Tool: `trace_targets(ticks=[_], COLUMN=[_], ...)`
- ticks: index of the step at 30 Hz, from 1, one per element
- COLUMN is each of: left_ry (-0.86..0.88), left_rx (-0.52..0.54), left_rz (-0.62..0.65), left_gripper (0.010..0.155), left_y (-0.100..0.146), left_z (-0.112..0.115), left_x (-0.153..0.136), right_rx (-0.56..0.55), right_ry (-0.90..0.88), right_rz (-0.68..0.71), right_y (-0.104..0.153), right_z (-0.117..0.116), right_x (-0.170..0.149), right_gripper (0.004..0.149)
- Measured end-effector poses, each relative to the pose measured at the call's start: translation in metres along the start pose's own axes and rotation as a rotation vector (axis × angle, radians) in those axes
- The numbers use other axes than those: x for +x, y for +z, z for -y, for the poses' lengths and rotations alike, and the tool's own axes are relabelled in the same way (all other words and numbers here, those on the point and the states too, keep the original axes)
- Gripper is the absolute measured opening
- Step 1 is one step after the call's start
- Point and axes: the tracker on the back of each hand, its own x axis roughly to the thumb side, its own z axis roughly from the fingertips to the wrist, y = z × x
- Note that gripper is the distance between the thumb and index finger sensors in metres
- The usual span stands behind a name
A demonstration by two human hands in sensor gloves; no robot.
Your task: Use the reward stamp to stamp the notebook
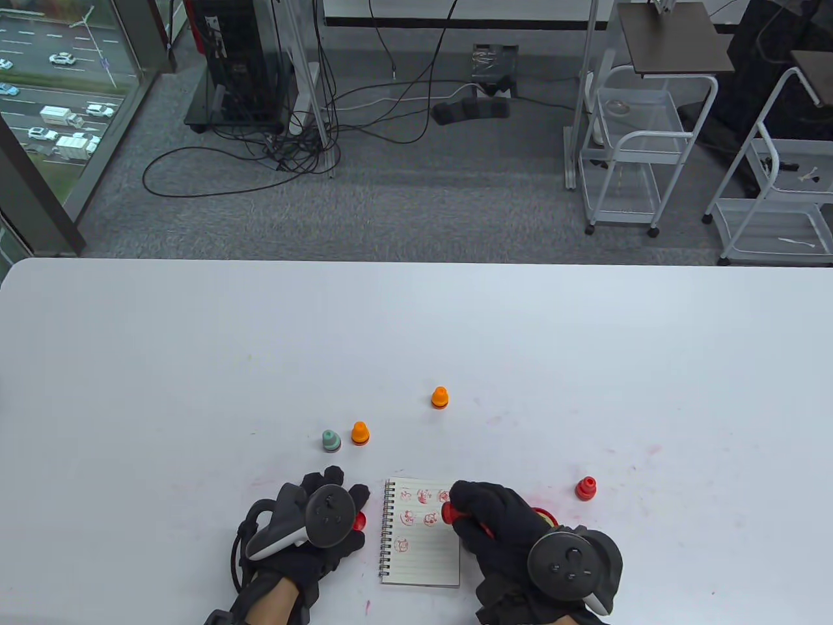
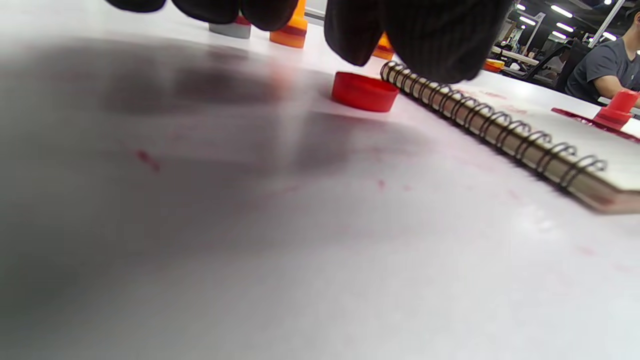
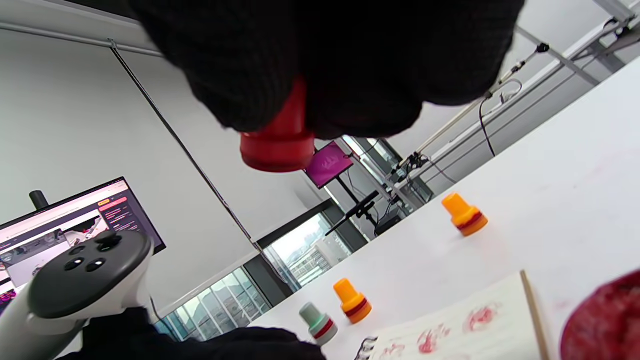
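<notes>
At the table view's bottom centre, the right hand (image 1: 494,521) pinches the red plastic reward stamp (image 1: 449,513) above the spiral-bound lined notebook (image 1: 422,534), poised for another print; the left hand (image 1: 312,521) lies flat, fingers relaxed, beside the spiral, probably steadying it.

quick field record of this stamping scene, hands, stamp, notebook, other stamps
right hand: grips red stamp, lifted over the page
left hand: rests on table left of notebook, holds nothing
notebook: open, spiral on left, several red prints on upper lines
red cap: on table by the spiral
other stamps: two orange, one green, one red
</notes>
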Motion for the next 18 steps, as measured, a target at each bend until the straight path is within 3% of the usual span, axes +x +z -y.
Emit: trace_targets(ticks=[8, 18], left_ry=[0.016, 0.014], left_rx=[0.084, 0.143], left_rz=[0.066, 0.102], left_gripper=[0.087, 0.084], left_y=[0.014, 0.022], left_z=[-0.018, -0.027], left_x=[0.003, 0.010], right_rx=[0.004, 0.350], right_ry=[0.230, 0.545], right_rz=[0.023, 0.008], right_y=[-0.002, -0.001], right_z=[0.013, -0.022], right_x=[-0.010, -0.020], right_gripper=[0.043, 0.043])
